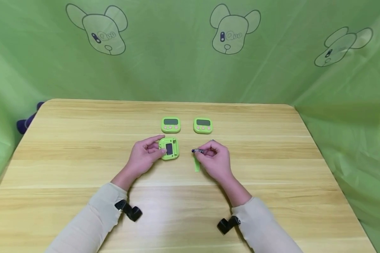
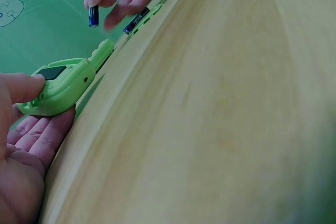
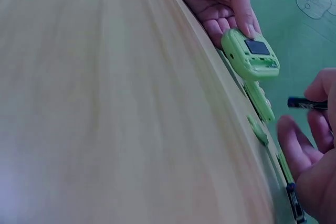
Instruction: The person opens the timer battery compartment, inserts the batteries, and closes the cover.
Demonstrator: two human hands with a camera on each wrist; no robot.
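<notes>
My left hand (image 1: 145, 154) grips a green digital timer (image 1: 173, 153) by its left side, thumb on the dark rectangle on its back. That back faces up, and a bare battery slot (image 3: 265, 62) shows along one edge. To the right, my right hand (image 1: 216, 160) pinches a small dark battery (image 3: 299, 103) between thumb and fingers, apart from the timer. Under this hand lies a narrow green strip (image 1: 197, 165), partly hidden in the head view. A second battery (image 2: 136, 21) lies beside the strip in the left wrist view.
Two more green timers, a left one (image 1: 171, 125) and a right one (image 1: 203, 125), lie screen up behind the hands on the wooden table (image 1: 82, 140). A green curtain (image 1: 177, 70) hangs behind the table. Something purple (image 1: 26, 121) shows past the left edge.
</notes>
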